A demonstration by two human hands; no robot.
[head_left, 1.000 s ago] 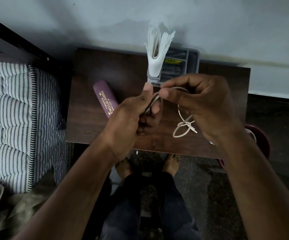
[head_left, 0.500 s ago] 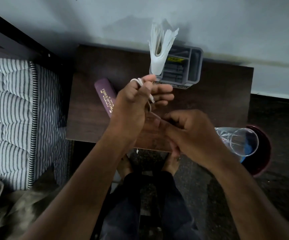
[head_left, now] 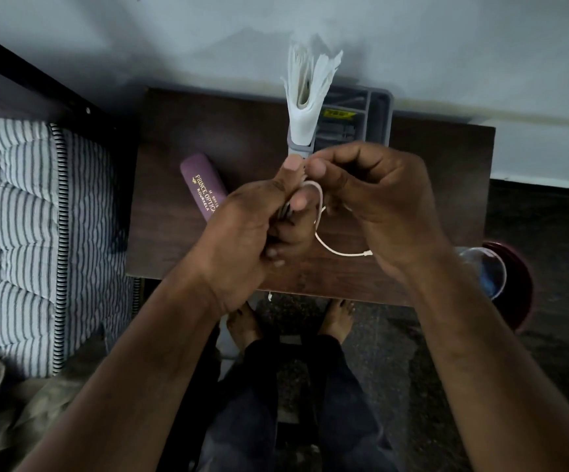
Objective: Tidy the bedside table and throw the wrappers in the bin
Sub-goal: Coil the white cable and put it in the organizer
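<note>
A thin white cable (head_left: 327, 247) hangs in a loop between my two hands above the dark wooden bedside table (head_left: 180, 131). My left hand (head_left: 252, 233) is closed around a coiled bundle of it, thumb up. My right hand (head_left: 381, 206) pinches the cable near my left thumb, and the plug end sticks out under its palm. A purple spectacle case (head_left: 201, 185) lies on the table, partly hidden by my left hand. A dark red bin (head_left: 518, 284) stands on the floor at the table's right, with a clear plastic bottle (head_left: 487, 277) in it.
A grey organiser tray (head_left: 378, 114) stands at the table's back edge against the wall, with folded white papers (head_left: 306, 97) upright in it. A striped mattress (head_left: 20, 233) lies to the left. My bare feet stand on the dark floor below the table's front edge.
My right hand has risen from the table's front edge to meet my left hand, drawing the cable up into a loop. My left hand has dropped slightly, still gripping the coil.
</note>
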